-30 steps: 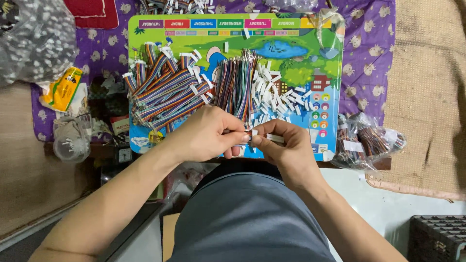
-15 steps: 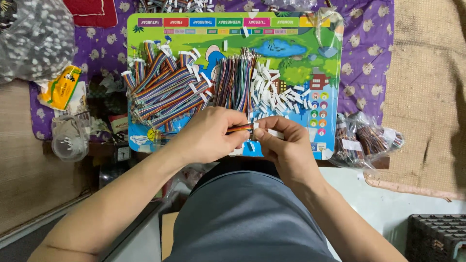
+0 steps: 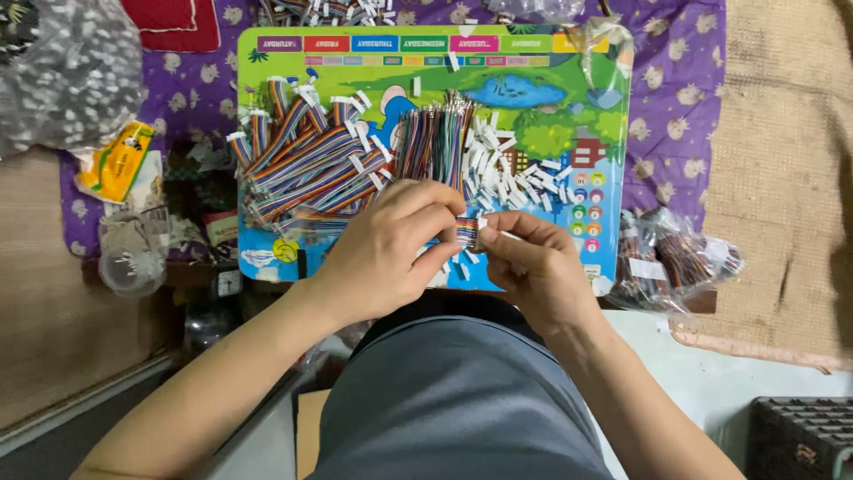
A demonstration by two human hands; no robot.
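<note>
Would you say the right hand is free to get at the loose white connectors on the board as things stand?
Probably not right away: the right hand and left hand are both pinching a striped cable. The way itself looks open, as the white connectors lie just beyond the right hand's fingertips on the board.

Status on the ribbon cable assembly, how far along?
Done: a pile of multicoloured ribbon cables with white connectors on the colourful picture board. In hand: left hand and right hand pinch one cable end. Left: unfitted wire bundle, loose white connectors.

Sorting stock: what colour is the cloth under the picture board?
Purple cloth with a small pale animal print, seen in the head view.
</note>
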